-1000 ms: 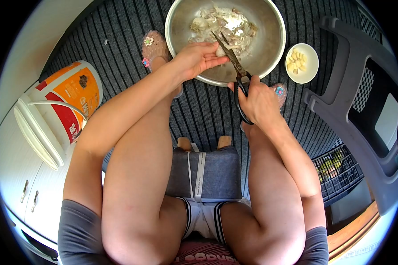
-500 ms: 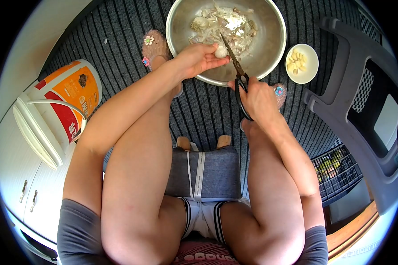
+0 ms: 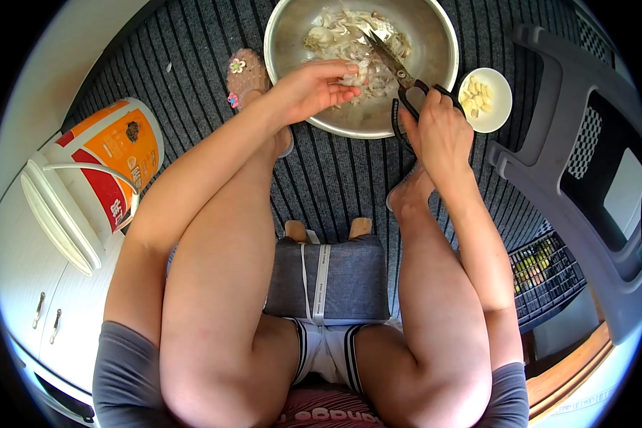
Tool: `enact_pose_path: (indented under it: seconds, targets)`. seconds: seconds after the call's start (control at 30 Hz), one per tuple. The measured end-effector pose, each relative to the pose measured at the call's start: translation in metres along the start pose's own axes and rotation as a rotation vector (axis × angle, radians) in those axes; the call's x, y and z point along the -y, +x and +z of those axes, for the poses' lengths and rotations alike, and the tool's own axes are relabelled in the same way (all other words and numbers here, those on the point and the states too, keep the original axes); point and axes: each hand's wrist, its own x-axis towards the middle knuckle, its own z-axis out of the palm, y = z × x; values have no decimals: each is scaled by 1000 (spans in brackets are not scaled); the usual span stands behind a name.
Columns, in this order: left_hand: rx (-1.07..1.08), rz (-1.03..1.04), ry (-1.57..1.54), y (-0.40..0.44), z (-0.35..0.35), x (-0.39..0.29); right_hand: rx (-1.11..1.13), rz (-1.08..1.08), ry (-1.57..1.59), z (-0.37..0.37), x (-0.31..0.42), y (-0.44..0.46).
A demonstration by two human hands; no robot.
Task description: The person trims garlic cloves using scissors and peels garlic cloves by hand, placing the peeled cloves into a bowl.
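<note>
My right hand (image 3: 442, 128) grips black-handled scissors (image 3: 396, 65) by their loops. The blades point up and left over the steel basin (image 3: 444, 78), nearly closed. My left hand (image 3: 312, 89) is over the basin's near left side, fingers curled around garlic (image 3: 362, 71) with loose papery skin; its exact shape is partly hidden by the fingers. Below it in the basin lie heaped garlic skins (image 3: 349, 46) and a whole garlic bulb (image 3: 323, 37) at the left. A white bowl (image 3: 505, 103) with peeled garlic cloves (image 3: 478, 96) stands beside the basin on the right.
A grey plastic stool (image 3: 542, 157) lies at the right, near a black crate (image 3: 549, 282). To the left stands an orange, red and white bucket (image 3: 125, 146) by white cabinets (image 3: 28, 285). A ribbed dark mat (image 3: 207, 43) covers the floor.
The scissors have swung away rightward and up from the garlic, with my right hand moving up and right. My left hand has shifted slightly left, and its fingers have curled more.
</note>
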Motion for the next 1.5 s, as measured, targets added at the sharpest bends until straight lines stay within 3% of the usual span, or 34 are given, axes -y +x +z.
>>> enact_pose_path:
  seconds: [0.27,0.47,0.57,0.7,0.73,0.83,1.03,1.23,1.33,1.43,1.5]
  targets:
    - [93,76,236,-4,6,0,50,18,19,-1,-2,6]
    - [96,115,360,-6,10,2,-78,-45,-12,-5,-4,6]
    - [65,133,378,-4,9,5,-253,-166,274,-10,10,14]
    - [38,205,317,-14,29,3,95,71,966,1,30,16]
    - [25,197,327,-15,32,2,29,35,1019,6,31,18]
    - [30,190,366,-13,28,0,136,130,1240,7,32,21]
    - [-23,210,377,-13,28,2,-10,65,1192,20,39,18]
    - [2,239,443,-5,15,7,168,129,1290,21,33,21]
    - [-43,228,469,-2,8,5,159,7,1192,30,35,20]
    - [-113,308,457,-1,3,7,51,-88,668,25,36,22]
    - [-141,342,447,-1,1,7,-123,-215,525,22,34,23]
